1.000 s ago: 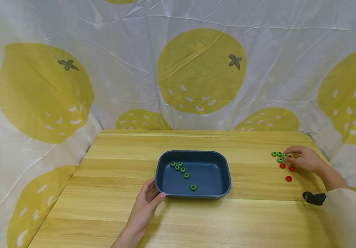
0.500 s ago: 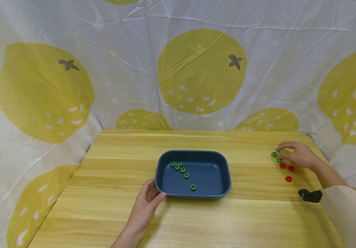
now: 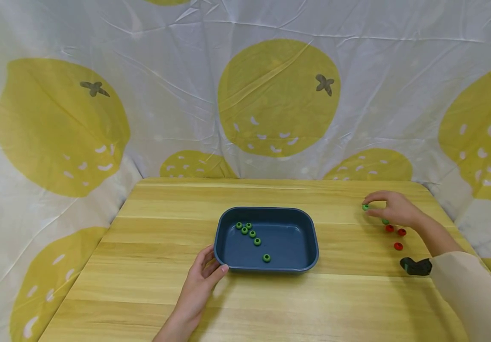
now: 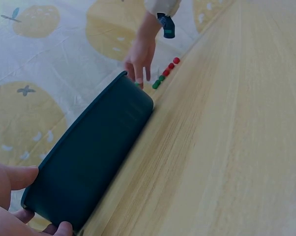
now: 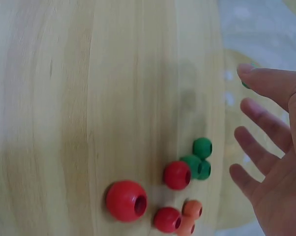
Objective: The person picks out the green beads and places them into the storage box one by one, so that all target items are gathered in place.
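My right hand pinches a green bead between thumb and finger, above the table's right side. In the right wrist view the thumb covers most of that bead, and the other fingers are spread. Below the hand lie loose green beads and red beads, some partly hidden by it in the head view. My left hand grips the near left corner of a dark blue rectangular tray, thumb on the rim. Several green beads with holes lie inside, mostly toward its left.
The wooden table backs onto a hanging cloth printed with yellow fruit. Two orange beads show beside the red ones in the right wrist view. A black strap end sticks out from the right sleeve.
My right hand has taken hold of a green bead and moved left with it, away from the other loose beads. The left hand and the tray have stayed in place.
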Demonstrator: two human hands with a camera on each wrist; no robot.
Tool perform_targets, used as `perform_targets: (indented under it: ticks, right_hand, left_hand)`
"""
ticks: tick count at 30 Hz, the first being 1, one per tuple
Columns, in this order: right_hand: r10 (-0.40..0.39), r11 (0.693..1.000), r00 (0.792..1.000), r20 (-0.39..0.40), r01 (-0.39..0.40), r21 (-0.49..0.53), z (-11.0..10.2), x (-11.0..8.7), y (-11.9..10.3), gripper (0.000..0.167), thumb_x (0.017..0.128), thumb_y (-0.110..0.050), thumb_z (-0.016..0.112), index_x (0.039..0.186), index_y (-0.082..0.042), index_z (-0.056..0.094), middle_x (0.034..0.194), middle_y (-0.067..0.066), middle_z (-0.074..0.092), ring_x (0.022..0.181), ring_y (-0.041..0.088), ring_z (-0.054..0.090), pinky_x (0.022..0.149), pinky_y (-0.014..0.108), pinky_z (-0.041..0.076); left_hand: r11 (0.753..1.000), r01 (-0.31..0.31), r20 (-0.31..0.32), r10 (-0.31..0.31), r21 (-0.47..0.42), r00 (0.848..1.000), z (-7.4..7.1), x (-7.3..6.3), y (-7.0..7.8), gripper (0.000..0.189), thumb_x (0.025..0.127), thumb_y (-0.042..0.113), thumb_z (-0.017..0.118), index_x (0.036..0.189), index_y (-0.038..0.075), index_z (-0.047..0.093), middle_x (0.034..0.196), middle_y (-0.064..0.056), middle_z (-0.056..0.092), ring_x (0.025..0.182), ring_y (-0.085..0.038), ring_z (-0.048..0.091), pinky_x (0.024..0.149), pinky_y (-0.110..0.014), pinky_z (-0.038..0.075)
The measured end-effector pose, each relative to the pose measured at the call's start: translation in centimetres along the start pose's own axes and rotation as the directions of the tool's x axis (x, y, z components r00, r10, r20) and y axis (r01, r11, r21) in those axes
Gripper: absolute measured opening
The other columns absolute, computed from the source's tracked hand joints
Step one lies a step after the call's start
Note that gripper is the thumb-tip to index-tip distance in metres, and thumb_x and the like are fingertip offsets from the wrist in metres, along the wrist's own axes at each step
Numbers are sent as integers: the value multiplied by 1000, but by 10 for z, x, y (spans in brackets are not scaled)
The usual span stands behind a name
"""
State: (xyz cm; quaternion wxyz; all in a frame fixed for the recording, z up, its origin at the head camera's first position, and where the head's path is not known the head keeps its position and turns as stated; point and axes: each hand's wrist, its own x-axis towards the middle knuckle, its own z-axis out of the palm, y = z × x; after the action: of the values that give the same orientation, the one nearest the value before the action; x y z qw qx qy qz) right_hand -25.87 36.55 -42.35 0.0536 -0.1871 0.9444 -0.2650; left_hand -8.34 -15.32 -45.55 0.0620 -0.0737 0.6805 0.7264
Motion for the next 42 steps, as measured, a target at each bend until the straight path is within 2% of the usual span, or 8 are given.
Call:
perform_targets:
  ticks: [9, 18, 23, 32, 42]
  right_hand:
    - [-70, 998, 998, 9, 70, -3, 8, 14, -22, 28, 98, -19, 74, 120, -1, 73, 124, 20, 68, 116, 45, 61, 94, 66, 47]
    - [-127, 992, 991, 30, 127, 3, 15, 27, -48, 27, 97, -16, 76, 119, -1, 74, 118, 12, 71, 112, 39, 64, 95, 62, 49]
    - [-159, 987, 986, 54, 159, 16, 18, 33, -64, 25, 96, -13, 76, 118, 0, 73, 116, 10, 72, 110, 39, 65, 94, 61, 50]
    - [-234, 972, 968, 94, 233, 24, 21, 47, -86, 22, 96, -13, 76, 116, -2, 74, 113, 4, 72, 108, 36, 66, 93, 60, 51]
    - [-315, 949, 938, 144, 314, 29, 28, 63, -117, 20, 97, -13, 74, 116, -9, 76, 118, 6, 71, 111, 36, 66, 93, 60, 52]
  left_hand:
    - [1000, -7, 11, 7, -20, 1000, -1, 2, -2, 61, 100, 7, 70, 153, 7, 42, 151, -18, 44, 140, -38, 44, 106, -40, 45]
    - [1000, 8, 7, -8, -2, 1000, 0, 1, -2, 61, 100, 9, 70, 154, 8, 42, 152, -18, 44, 140, -39, 43, 107, -44, 45]
    - [1000, 11, 9, -11, -6, 1000, 0, 1, -2, 61, 100, 8, 70, 154, 8, 42, 152, -18, 44, 140, -39, 44, 107, -44, 45]
    - [1000, 2, 10, -2, -4, 1000, 0, 1, -1, 60, 100, 8, 69, 154, 7, 42, 152, -19, 44, 140, -40, 44, 107, -44, 45]
    - [1000, 2, 5, -2, 5, 1000, 0, 1, 0, 61, 100, 8, 69, 154, 7, 41, 152, -19, 44, 140, -39, 44, 107, -43, 45]
